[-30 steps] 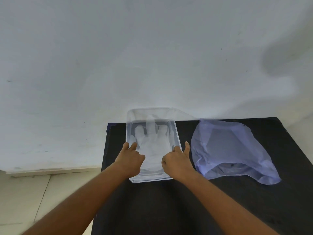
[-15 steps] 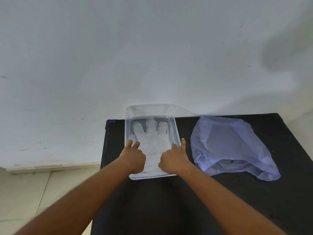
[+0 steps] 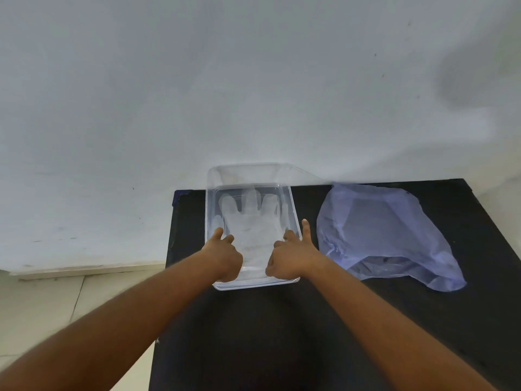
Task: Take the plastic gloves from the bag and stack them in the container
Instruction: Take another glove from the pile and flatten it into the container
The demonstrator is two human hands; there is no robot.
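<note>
Both hands, left hand [image 3: 225,256] and right hand [image 3: 290,256], rest loosely curled inside the clear container [image 3: 210,218], apparently pinning the cuff of the plastic gloves [image 3: 251,221] so they lie flat, while the bag [image 3: 389,235] lies just beside, mouth toward the person.

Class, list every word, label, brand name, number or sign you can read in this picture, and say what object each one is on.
None: no readable text shows on the clear rectangular plastic container, the translucent plastic glove lying in it, the pale purple plastic bag, the black table or the white wall.
</note>
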